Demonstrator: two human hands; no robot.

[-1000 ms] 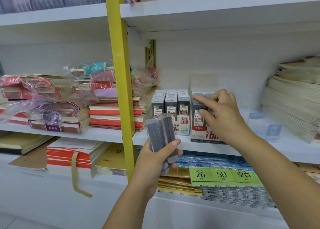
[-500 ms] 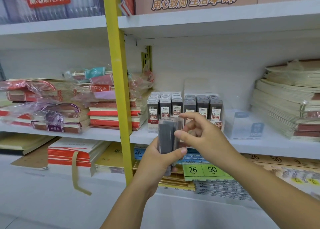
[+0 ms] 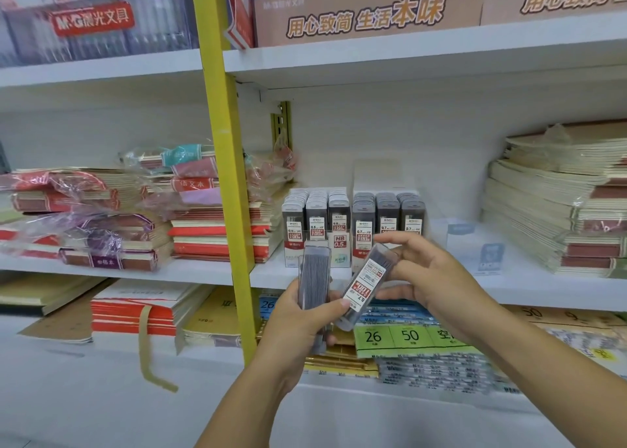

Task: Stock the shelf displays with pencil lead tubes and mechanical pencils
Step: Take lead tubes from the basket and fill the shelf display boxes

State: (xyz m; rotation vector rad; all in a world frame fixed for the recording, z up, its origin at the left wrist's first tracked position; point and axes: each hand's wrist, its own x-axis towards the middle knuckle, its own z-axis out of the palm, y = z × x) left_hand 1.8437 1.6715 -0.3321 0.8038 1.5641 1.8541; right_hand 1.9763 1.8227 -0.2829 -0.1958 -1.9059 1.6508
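Lead tube (image 3: 363, 288) marked 0.7, where is it now? asks one.

The other answers: The right hand (image 3: 437, 278), back from the 0.7 display (image 3: 386, 222) on the shelf (image 3: 526, 278), now pinches it, tilted, just beside the bundle (image 3: 314, 288) that the left hand (image 3: 298, 325) grips. Probably this tube goes into the display next.

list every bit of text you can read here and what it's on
"M&G晨光文具": red sign.
"用心致简 生活本味": brown box.
"语文本": red notebook.
"HB 0.5": display box.
"0.7", "100": tube in right hand.
"26", "50": green label.
Bundle of tubes in left hand: no text showing.
All finer print: too small to read.
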